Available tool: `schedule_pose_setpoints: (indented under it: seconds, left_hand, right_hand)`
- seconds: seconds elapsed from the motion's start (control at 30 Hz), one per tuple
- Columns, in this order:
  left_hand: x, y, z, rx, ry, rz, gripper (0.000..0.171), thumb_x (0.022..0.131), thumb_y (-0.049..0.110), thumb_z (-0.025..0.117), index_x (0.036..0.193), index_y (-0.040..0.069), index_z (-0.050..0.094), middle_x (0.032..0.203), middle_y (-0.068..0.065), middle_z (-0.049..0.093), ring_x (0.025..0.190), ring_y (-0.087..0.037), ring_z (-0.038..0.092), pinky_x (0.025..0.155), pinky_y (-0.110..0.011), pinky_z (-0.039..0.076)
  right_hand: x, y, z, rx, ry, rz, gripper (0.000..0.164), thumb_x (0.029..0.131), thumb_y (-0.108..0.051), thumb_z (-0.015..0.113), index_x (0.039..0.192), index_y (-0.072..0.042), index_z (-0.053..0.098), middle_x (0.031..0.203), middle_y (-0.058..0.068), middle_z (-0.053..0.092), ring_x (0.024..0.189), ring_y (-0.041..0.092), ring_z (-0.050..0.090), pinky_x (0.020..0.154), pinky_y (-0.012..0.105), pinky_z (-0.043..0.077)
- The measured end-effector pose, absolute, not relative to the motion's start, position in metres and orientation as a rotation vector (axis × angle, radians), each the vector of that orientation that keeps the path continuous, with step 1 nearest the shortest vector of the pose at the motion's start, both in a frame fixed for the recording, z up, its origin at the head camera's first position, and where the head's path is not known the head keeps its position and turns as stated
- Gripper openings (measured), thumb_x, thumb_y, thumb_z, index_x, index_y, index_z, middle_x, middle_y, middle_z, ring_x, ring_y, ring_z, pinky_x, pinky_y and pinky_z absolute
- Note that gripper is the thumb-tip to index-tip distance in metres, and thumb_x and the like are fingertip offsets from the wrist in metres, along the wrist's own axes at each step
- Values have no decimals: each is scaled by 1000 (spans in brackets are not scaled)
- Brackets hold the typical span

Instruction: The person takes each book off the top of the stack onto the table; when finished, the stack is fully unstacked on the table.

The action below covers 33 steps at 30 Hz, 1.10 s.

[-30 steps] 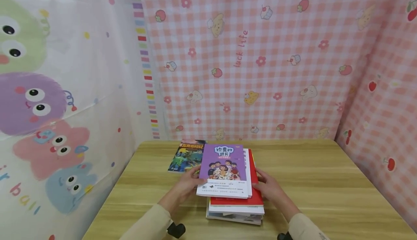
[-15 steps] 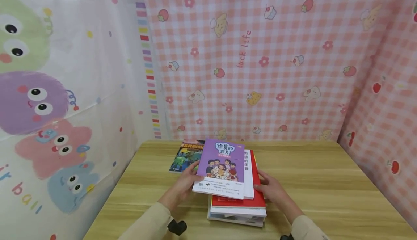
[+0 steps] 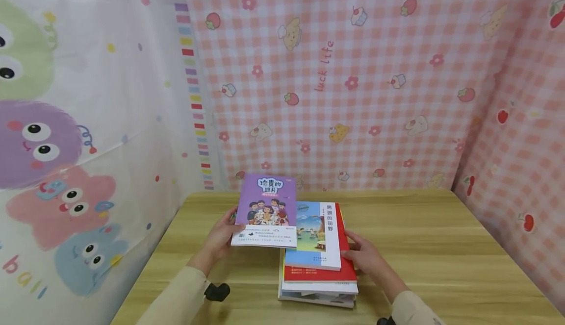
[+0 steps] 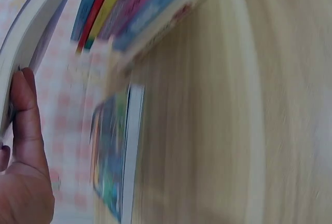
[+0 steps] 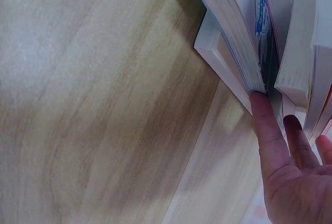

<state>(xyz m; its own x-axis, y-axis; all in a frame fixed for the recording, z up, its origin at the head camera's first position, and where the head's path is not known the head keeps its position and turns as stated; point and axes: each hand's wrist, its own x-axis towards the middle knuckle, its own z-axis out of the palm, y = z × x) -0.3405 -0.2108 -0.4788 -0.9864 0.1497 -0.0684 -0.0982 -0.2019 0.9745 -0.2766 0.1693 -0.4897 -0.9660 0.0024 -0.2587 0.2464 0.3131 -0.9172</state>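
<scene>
My left hand point(image 3: 220, 237) pinches a purple paperback book point(image 3: 267, 202) by its left edge, thumb over the cover. The book is lifted to the left of the stack, its lower right corner overlapping it in the head view. On top of the stack now shows a book with a landscape cover point(image 3: 311, 232), lying over a red book point(image 3: 348, 261). Below are several thicker white-edged books point(image 3: 318, 286). My right hand point(image 3: 368, 256) rests against the stack's right side. In the right wrist view its extended fingers point(image 5: 270, 130) touch the page edges.
A dark, colourful book point(image 4: 111, 151) lies flat on the wooden table point(image 3: 415, 246), almost wholly hidden behind the purple book in the head view. A pink checked curtain point(image 3: 335, 94) hangs behind the table, and a white cartoon-printed one point(image 3: 145, 94) at the left.
My left hand has carried the purple book off the stack to the left, uncovering the landscape-cover book. My right hand has stayed at the stack's right side.
</scene>
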Motion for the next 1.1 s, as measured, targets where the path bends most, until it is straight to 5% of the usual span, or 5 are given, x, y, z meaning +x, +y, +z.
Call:
schedule_pose_setpoints:
  seconds: [0.33, 0.6, 0.77, 0.9, 1.1]
  left_hand:
    - [-355, -276, -477, 23, 1904, 2291, 78, 96, -9, 49, 160, 13, 10, 123, -5, 53, 87, -13, 67, 74, -28, 56]
    - [-363, -328, -470, -80, 2102, 2136, 79, 99, -3, 51, 161, 15, 6, 152, -27, 28, 87, -9, 64, 75, -26, 55]
    - [-361, -357, -468, -114, 2185, 2038, 79, 99, -1, 52, 160, 13, 4, 153, -32, 23, 87, -10, 65, 75, -28, 56]
    - [-359, -376, -466, -88, 2231, 1984, 80, 98, -3, 51, 159, 8, 1, 145, -31, 34, 86, -10, 64, 75, -29, 56]
    - [-360, -396, -468, -75, 2237, 1977, 81, 96, -7, 51, 158, 6, 0, 114, -3, 59, 82, -12, 66, 73, -30, 56]
  right_hand:
    - [-277, 167, -491, 226, 2377, -1719, 68, 94, -10, 66, 155, -14, 36, 139, 30, 47, 108, 38, 58, 71, 43, 58]
    - [-278, 167, -488, 234, 2372, -1706, 69, 94, -9, 65, 156, -14, 34, 140, 31, 46, 110, 39, 57, 72, 44, 58]
    - [-278, 168, -487, 254, 2376, -1692, 71, 93, -9, 67, 156, -15, 34, 139, 30, 46, 110, 39, 57, 72, 44, 59]
    - [-278, 169, -488, 266, 2372, -1694, 71, 93, -9, 67, 155, -15, 35, 139, 30, 47, 108, 37, 58, 71, 43, 59]
    - [-279, 172, -490, 277, 2360, -1695, 71, 92, -11, 68, 155, -16, 36, 139, 29, 46, 105, 35, 59, 72, 43, 59]
